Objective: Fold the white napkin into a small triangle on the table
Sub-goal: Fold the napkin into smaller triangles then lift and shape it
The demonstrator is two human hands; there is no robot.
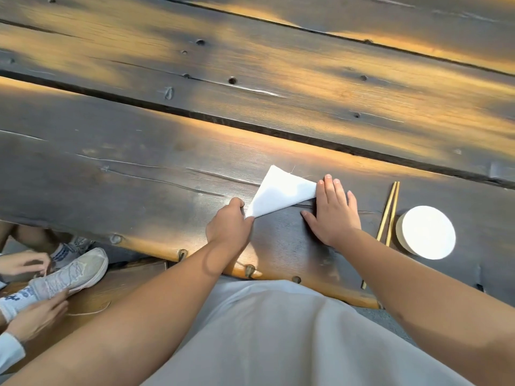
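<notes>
The white napkin (280, 193) lies on the dark wooden table (139, 176) as a small flat triangle, one point aimed away from me. My left hand (230, 225) has its fingers curled and pinches the triangle's near-left corner. My right hand (333, 208) lies flat on the table with straight fingers, its fingertips touching the napkin's right corner.
A pair of wooden chopsticks (386, 218) lies right of my right hand, and beyond them a white round bowl (426, 232). The table's near edge (167, 253) runs just above my lap. Another person's hands and white sneaker (72, 271) are at the lower left.
</notes>
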